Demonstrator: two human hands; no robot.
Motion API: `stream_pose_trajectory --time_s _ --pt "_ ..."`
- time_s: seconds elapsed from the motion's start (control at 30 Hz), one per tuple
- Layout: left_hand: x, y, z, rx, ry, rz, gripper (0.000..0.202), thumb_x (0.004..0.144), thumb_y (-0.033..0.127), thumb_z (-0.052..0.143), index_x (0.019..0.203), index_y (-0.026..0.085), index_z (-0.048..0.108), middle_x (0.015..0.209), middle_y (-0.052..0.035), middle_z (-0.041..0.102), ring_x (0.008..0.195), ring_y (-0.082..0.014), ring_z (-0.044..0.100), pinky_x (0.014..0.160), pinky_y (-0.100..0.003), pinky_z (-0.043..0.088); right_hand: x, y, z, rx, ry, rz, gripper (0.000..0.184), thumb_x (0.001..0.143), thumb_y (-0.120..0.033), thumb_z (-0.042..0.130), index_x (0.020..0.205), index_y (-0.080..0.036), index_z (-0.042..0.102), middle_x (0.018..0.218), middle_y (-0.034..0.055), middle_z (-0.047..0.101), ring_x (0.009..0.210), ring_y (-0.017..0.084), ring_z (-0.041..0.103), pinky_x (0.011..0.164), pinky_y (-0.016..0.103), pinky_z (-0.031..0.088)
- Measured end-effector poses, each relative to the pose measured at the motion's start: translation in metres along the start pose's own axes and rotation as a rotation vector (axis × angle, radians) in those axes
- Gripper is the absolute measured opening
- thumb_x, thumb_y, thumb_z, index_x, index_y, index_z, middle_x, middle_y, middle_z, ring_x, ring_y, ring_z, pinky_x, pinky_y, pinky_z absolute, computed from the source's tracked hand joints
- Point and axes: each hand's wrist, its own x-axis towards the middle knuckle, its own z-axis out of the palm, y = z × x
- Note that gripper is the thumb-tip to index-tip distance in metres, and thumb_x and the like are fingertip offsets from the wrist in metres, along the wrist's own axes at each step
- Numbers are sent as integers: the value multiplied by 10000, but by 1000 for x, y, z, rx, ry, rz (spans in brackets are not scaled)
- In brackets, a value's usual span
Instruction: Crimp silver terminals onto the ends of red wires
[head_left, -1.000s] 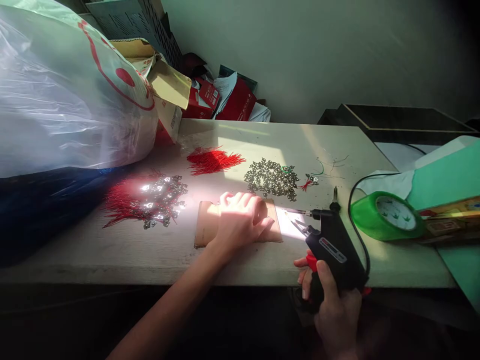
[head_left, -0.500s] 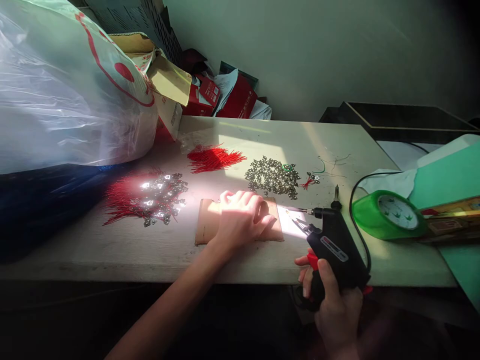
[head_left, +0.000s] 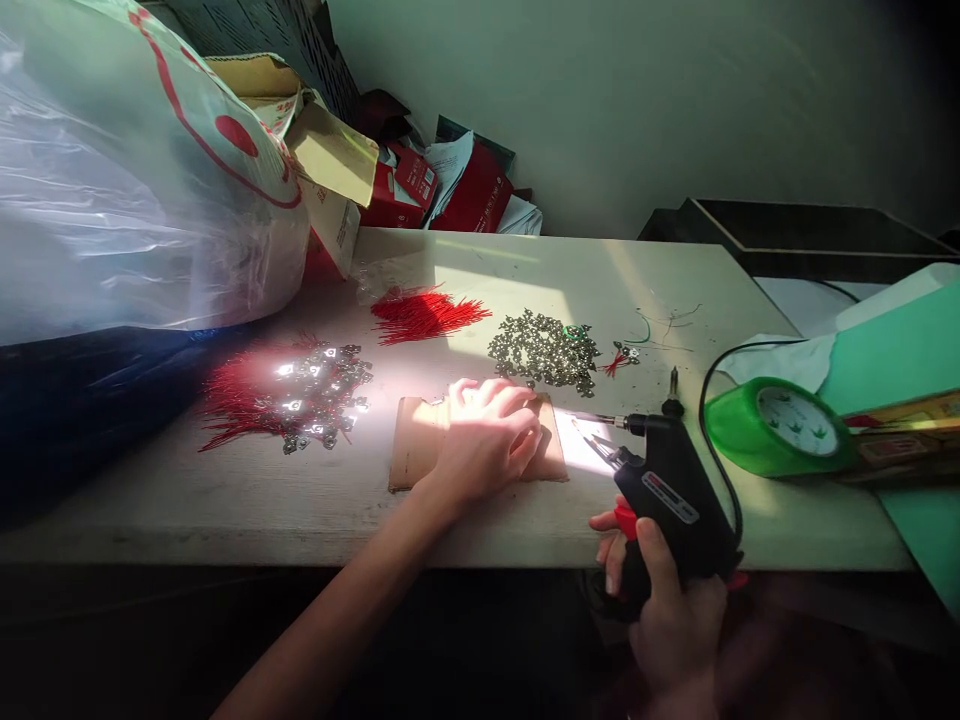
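Note:
My left hand (head_left: 484, 445) rests on a piece of brown cardboard (head_left: 414, 448), its fingers curled in; whatever they may pinch is hidden. My right hand (head_left: 675, 610) is wrapped around the handle of a black soldering gun (head_left: 671, 485), with fingers at its red trigger. The gun's tip points left, just beyond the cardboard's right edge. Behind my left hand lies a heap of small shiny metal parts (head_left: 544, 350). A bundle of short red wires (head_left: 429, 315) is farther left. Nearest the bag is a pile of red wires with metal parts (head_left: 300, 395).
A big white plastic bag (head_left: 150, 190) bulges over the table's left side. At the right stand a green roll of tape (head_left: 739, 425) and a black cable. Loose wire scraps (head_left: 667, 325) lie at the back right. Boxes and papers (head_left: 472, 190) are against the wall.
My left hand's thumb and fingers have drawn closer together over the cardboard. The soldering gun and my right hand have stayed in place.

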Motion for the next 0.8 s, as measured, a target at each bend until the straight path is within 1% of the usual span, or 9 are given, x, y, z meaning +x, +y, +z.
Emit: stream_pose_trajectory --time_s 0.07,0.17,0.23,0.3,0.4,0.53,0.67,0.73,0.8 --pt "1 -1 1 -10 19 0 199 1011 315 552 885 235 684 1303 -30 688 1196 -271 574 1060 -540 402 0 1 0 8 -6 12 467 969 -534 616 749 -129 687 641 64 617 753 181 642 738 318 482" --pt "2 -1 1 -24 29 13 188 1023 327 538 933 249 684 1296 -4 684 1195 -264 582 1070 -559 386 1 3 0 13 -11 17 445 971 -537 611 829 -127 709 648 54 621 728 174 630 724 320 471" --pt "2 -1 1 -26 19 20 229 1033 331 524 894 250 686 1292 7 685 1193 -261 580 1072 -563 380 1 4 -1 -2 -2 4 447 968 -548 608 855 -128 710 630 48 608 736 177 631 732 320 467" --pt "2 -1 2 -25 6 14 252 1033 330 526 864 242 690 1298 -7 686 1189 -258 577 1077 -551 379 1 4 -2 -9 5 -8 444 963 -547 612 826 -133 693 617 46 598 756 183 638 745 321 469" --pt "3 -1 3 -26 -5 1 238 1024 317 537 867 232 695 1302 -42 691 1190 -255 574 1093 -534 373 1 3 -2 -1 -4 -11 428 970 -528 610 815 -136 678 620 48 601 771 187 647 753 320 475" --pt "3 -1 4 -25 11 -4 245 1019 299 534 834 214 671 1276 -39 698 1171 -254 579 1055 -529 390 2 2 0 11 3 -23 423 968 -521 615 862 -122 706 630 48 611 709 173 634 689 307 459" --pt "3 0 4 -12 29 -4 242 1021 323 548 847 205 668 1260 -42 708 1157 -251 583 1035 -536 392 2 2 0 -4 -11 -2 447 971 -537 604 920 -109 722 626 39 604 664 155 619 682 301 473" --pt "3 0 4 -7 37 -6 244 1021 335 549 848 205 662 1256 -38 711 1158 -256 588 1029 -541 394 2 2 0 5 3 -6 453 956 -544 620 912 -105 723 620 39 599 634 151 607 644 292 463" --pt "2 1 4 -3 38 -8 221 1015 341 561 868 211 664 1254 -37 712 1168 -263 593 1025 -540 401 1 1 0 20 15 -21 450 950 -538 629 899 -102 724 612 40 594 626 152 606 640 290 464"
